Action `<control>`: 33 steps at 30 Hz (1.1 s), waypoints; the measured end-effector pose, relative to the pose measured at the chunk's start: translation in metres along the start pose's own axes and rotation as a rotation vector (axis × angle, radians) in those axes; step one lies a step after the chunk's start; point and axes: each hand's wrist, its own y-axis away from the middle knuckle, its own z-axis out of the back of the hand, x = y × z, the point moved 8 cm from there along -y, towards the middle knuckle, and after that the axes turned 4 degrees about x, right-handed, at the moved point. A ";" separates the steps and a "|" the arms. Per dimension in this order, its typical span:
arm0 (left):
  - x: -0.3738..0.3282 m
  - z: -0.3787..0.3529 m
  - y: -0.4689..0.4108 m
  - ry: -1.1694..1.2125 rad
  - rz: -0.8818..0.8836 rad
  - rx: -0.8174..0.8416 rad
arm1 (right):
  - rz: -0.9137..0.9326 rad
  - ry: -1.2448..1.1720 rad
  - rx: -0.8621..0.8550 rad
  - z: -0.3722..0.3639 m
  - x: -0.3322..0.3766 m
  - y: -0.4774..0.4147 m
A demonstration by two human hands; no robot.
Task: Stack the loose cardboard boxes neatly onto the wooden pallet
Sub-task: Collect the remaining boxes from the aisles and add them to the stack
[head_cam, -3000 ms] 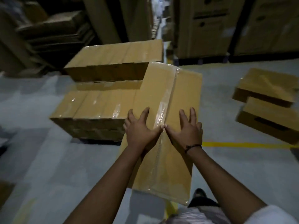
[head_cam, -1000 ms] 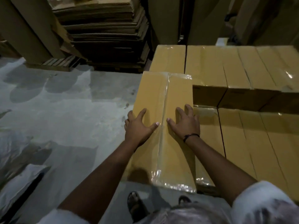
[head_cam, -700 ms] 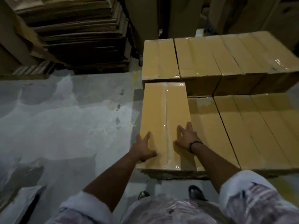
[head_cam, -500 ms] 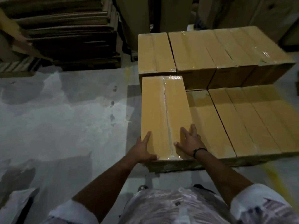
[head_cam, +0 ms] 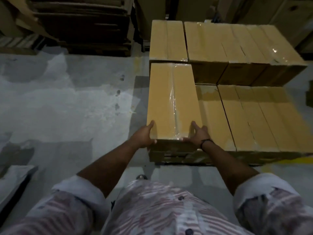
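Fingers point(head_cam: 151, 124) of the left hand point(head_cam: 144, 137) are curled round the near left corner of the box point(head_cam: 171, 99). Those of the right hand point(head_cam: 197, 136) are spread over its near right corner, with the thumb laid along the near edge. Both hands are thus clamped on the one box. It is set on the lower layer point(head_cam: 245, 116) at the stack's near left corner, and its far end appears to touch the back row point(head_cam: 166, 39). The pallet point(head_cam: 169, 158) is mostly hidden beneath, so its edge cannot be judged.

Several faults are judged possible from here. If the near end is pushed unevenly, the box may be skewed, and a wedge-shaped gap would be left against the back row. If it is pressed too far left, an overhang above the floor point(head_cam: 67, 99) could be made, and later layers would be poorly carried. The right fingers, lying low along the box's right side, could be pinched should the box be slid toward them. A slip may also be caused by the glossy tape on top if the grip is loosened before the box is fully seated.
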 end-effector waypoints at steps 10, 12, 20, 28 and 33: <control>-0.022 0.011 0.001 0.000 0.011 -0.102 | 0.144 0.049 -0.037 0.038 0.005 0.008; -0.025 0.013 -0.001 0.012 0.015 -0.115 | 0.154 0.055 -0.050 0.043 0.005 0.008; -0.016 0.007 -0.006 0.040 0.056 -0.133 | 0.176 0.049 -0.048 0.029 0.002 -0.001; -0.003 0.007 -0.011 -0.038 0.076 -0.145 | 0.190 0.014 -0.039 0.011 0.001 -0.014; 0.003 0.001 -0.010 -0.029 0.072 -0.160 | 0.196 -0.007 -0.042 0.006 0.001 -0.018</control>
